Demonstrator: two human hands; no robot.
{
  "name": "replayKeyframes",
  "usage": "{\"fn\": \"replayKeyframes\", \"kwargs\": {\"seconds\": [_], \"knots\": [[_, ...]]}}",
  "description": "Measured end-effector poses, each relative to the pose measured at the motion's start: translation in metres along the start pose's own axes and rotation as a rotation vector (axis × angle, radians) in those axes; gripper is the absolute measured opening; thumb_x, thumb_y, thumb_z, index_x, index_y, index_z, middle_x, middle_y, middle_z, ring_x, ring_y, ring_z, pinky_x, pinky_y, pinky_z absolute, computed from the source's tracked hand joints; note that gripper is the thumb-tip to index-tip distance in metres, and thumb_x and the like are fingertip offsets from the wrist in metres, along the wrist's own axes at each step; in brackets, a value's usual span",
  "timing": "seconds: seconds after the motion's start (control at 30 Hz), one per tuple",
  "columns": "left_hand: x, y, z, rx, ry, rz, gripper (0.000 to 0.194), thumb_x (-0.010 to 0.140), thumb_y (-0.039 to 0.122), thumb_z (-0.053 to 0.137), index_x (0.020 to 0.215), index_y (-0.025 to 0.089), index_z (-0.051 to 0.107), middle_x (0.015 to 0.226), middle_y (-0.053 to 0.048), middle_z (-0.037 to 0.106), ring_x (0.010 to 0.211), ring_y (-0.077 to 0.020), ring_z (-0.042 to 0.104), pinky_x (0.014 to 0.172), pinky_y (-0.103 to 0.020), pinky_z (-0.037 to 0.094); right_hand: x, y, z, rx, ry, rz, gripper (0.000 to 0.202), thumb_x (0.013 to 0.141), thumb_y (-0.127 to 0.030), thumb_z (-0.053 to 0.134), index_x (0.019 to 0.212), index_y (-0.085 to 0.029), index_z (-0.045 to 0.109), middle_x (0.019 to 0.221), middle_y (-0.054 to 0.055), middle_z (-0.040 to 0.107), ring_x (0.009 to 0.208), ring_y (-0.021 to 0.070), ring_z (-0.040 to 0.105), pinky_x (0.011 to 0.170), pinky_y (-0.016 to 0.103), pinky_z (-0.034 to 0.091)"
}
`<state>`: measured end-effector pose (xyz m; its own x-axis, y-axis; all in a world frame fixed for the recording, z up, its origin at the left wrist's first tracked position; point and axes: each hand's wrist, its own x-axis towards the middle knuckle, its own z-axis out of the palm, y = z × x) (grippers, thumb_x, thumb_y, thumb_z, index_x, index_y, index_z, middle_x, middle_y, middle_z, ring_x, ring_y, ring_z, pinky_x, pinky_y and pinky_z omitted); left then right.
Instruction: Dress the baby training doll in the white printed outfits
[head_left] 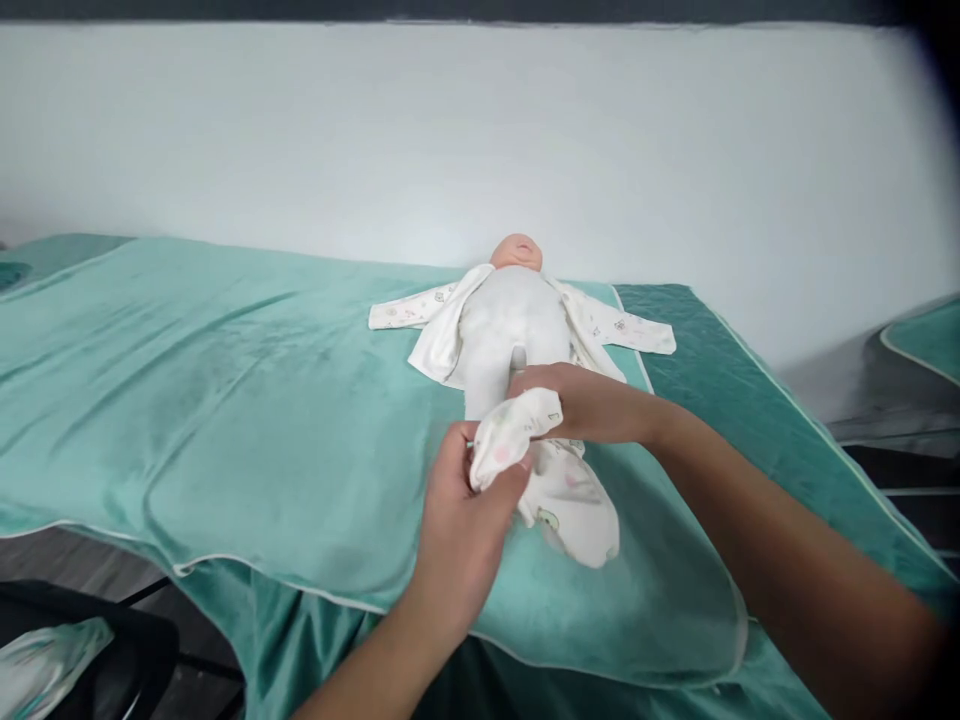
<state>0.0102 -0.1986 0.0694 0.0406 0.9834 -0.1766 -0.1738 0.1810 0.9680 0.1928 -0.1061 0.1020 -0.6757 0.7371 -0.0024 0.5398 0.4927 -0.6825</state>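
Remotely, I had the left hand (pixel 465 515) pinching the footed baby trousers (pixel 585 515), the right hand (pixel 541 382) beyond it, its grip hidden, and farther off the doll (pixel 514 310), jacket (pixel 436 355) unfastened, visible leg (pixel 485 388) not yet covered.

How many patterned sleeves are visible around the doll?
2. One patterned sleeve extends toward picture left of the doll; the other sleeve extends toward picture right. Neither sleeve is covered by the hands.
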Motion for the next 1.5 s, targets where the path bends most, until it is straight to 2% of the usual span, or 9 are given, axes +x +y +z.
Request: {"fn": "replayKeyframes", "kwargs": {"seconds": [0.1,0.37,0.7,0.8,0.9,1.0,1.13,1.27,1.5], "knots": [[-0.019,0.001,0.002,0.066,0.017,0.034,0.021,0.081,0.038,0.071,0.088,0.021,0.060,0.073,0.004,0.055,0.067,-0.0097,0.049,0.060,-0.020,0.041,-0.009,-0.007,0.001,-0.091,-0.036,-0.062,0.021,0.087,-0.039,0.065,0.084,-0.018,0.061,0.087,0.002,0.062,0.079,0.0162,0.056,0.068,0.027,0.041],[-0.048,0.000,0.002,-0.064,0.153,-0.101,0.030,0.077,0.043,0.073,0.094,0.021,0.064,0.078,0.001,0.064,0.074,-0.0147,0.057,0.065,-0.023,0.042,-0.005,0.008,0.022,-0.342,0.030,-0.133,0.011,0.084,-0.028,0.067,0.083,-0.018,0.063,0.089,0.003,0.063,0.081,0.0170,0.055,0.078,0.031,0.037],[-0.069,-0.051,0.001,-0.315,0.287,-0.245,0.037,0.071,0.044,0.079,0.097,0.019,0.068,0.074,-0.003,0.069,0.067,-0.0171,0.062,0.067,-0.028,0.049,0.003,0.013,0.033,-0.456,-0.009,-0.028,0.005,0.083,-0.023,0.062,0.081,-0.020,0.067,0.092,0.003,0.065,0.084,0.0179,0.053,0.080,0.032,0.033],[-0.068,-0.058,-0.005,-0.295,0.326,-0.216,0.037,0.074,0.046,0.077,0.096,0.019,0.068,0.087,-0.005,0.073,0.079,-0.0198,0.066,0.073,-0.029,0.051,0.003,0.013,0.036,-0.477,-0.008,-0.021,0.005,0.080,-0.024,0.065,0.080,-0.020,0.066,0.092,0.002,0.065,0.083,0.0175,0.052,0.079,0.032,0.032],[-0.058,-0.055,-0.018,-0.184,0.361,-0.173,0.037,0.078,0.047,0.073,0.101,0.019,0.066,0.092,-0.004,0.073,0.082,-0.0192,0.066,0.072,-0.028,0.051,0.003,0.011,0.038,-0.489,0.000,-0.001,0.017,0.077,-0.035,0.074,0.079,-0.020,0.066,0.090,0.002,0.065,0.083,0.0182,0.053,0.079,0.032,0.032],[-0.043,-0.048,-0.033,-0.023,0.301,-0.172,0.037,0.080,0.050,0.068,0.100,0.019,0.065,0.086,-0.003,0.071,0.073,-0.0182,0.063,0.061,-0.027,0.051,0.003,0.008,0.039,-0.489,0.009,0.019,0.031,0.075,-0.049,0.077,0.080,-0.020,0.067,0.090,0.002,0.065,0.085,0.0192,0.054,0.080,0.032,0.033],[-0.026,-0.039,-0.047,0.178,0.126,-0.190,0.035,0.083,0.055,0.062,0.088,0.020,0.062,0.072,-0.001,0.065,0.063,-0.0187,0.059,0.052,-0.029,0.051,0.003,0.004,0.039,-0.495,0.010,0.043,0.039,0.077,-0.058,0.075,0.082,-0.020,0.067,0.092,0.003,0.066,0.089,0.0211,0.056,0.081,0.033,0.033],[-0.016,-0.035,-0.052,0.284,-0.021,-0.149,0.036,0.088,0.056,0.055,0.085,0.021,0.058,0.067,0.001,0.059,0.059,-0.0173,0.058,0.053,-0.029,0.051,0.002,0.004,0.038,-0.516,-0.005,0.040,0.035,0.081,-0.054,0.072,0.084,-0.019,0.067,0.095,0.004,0.066,0.089,0.0215,0.057,0.082,0.033,0.034],[0.005,-0.028,-0.056,0.442,-0.109,0.026,0.032,0.092,0.052,0.050,0.082,0.022,0.055,0.065,0.002,0.057,0.057,-0.0168,0.054,0.053,-0.027,0.041,-0.001,0.010,0.037,-0.378,0.061,0.037,0.026,0.090,-0.045,0.065,0.086,-0.019,0.064,0.089,0.004,0.067,0.088,0.0205,0.058,0.083,0.032,0.037]]}}
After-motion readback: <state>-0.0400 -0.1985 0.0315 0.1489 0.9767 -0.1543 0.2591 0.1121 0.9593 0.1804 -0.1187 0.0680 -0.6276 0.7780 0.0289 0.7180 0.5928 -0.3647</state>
